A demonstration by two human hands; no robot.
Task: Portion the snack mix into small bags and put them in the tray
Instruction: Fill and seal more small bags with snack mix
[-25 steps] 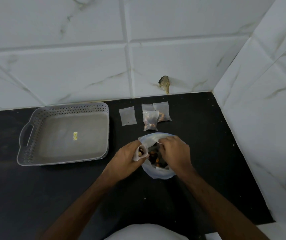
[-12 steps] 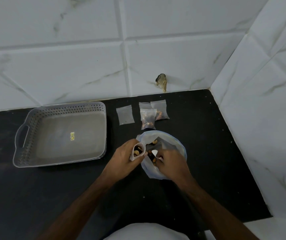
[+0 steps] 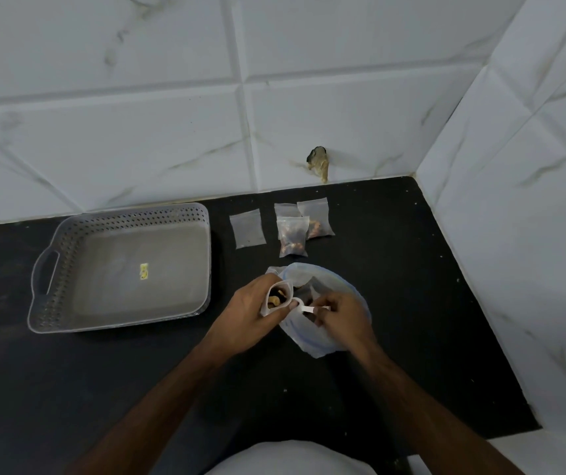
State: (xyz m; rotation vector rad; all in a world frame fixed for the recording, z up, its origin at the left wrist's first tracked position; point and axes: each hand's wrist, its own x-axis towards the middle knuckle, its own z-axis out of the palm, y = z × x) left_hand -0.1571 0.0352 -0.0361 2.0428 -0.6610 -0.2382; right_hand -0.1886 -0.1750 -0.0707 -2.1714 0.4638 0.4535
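Note:
My left hand (image 3: pixel 245 315) grips a small clear bag (image 3: pixel 276 296) with its mouth held open and some snack mix inside. My right hand (image 3: pixel 343 315) pinches a small white scoop (image 3: pixel 305 307) whose tip is at that bag's mouth. Both hands hover over the large open bag of snack mix (image 3: pixel 312 342) lying on the black counter. The grey perforated tray (image 3: pixel 120 214) sits to the left with only a small yellow sticker in it. Behind the large bag lie two filled small bags (image 3: pixel 293 238) and, to their left, an empty one (image 3: pixel 247 228).
White marble-look tiled walls close off the back and the right side, forming a corner. A brownish lump (image 3: pixel 319 161) sticks to the back wall just above the counter. The black counter (image 3: pixel 69 389) stretches to the left and towards me.
My right hand came up out of the large bag with the scoop and brought it to the mouth of the small bag. My left hand kept holding that bag in place.

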